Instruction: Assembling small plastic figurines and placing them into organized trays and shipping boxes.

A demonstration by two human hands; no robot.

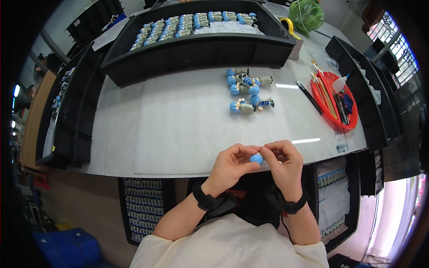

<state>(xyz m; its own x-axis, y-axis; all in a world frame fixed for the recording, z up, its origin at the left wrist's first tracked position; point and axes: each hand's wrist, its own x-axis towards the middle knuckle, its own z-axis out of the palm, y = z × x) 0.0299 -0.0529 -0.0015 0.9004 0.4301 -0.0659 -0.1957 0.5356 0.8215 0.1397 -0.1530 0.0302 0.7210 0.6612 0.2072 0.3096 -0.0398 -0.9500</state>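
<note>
Blue-headed figurine [256,158] pinched between fingers of left hand [231,164] and right hand [283,161], above the surface [187,125] edge. Beyond fingers: loose figurines [247,89] apparently waiting; black tray [196,42] holds filled rows.

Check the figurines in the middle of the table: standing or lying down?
Lying down. The loose blue-headed figurines lie on their sides in a small cluster on the white table, heads and bodies flat on it.
</note>
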